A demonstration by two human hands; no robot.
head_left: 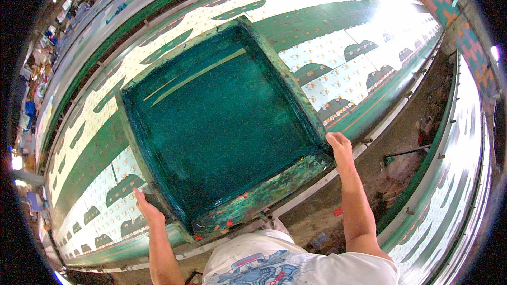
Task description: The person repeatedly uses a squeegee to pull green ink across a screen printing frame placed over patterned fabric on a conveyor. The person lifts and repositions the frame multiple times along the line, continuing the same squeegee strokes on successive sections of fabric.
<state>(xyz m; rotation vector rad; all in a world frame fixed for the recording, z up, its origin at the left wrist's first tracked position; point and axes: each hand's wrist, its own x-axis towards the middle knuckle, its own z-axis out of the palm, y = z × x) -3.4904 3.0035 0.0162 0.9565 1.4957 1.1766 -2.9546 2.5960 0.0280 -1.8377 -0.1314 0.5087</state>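
A large screen-printing frame [311, 100] with worn green sides and dark teal mesh [227, 121] lies tilted in front of me, above the long printing table. My right hand [340, 148] is closed at its near right corner, with some fingers hidden. Beside the frame's left edge, close to the near corner, is my left hand [149, 210]. Its fingers are partly hidden, and I cannot tell if it grips the frame. Two pale strips [198, 76] cross the mesh near its far side. White printed cloth [322, 87] with green curved shapes and small orange motifs shows around the frame.
The long green table [364, 111] has a metal rail [296, 200] with small stops along its near edge. Another long table [438, 221] with printed cloth stands at the right. Behind, a further table [132, 10] runs along, with clutter [45, 53] at the far left.
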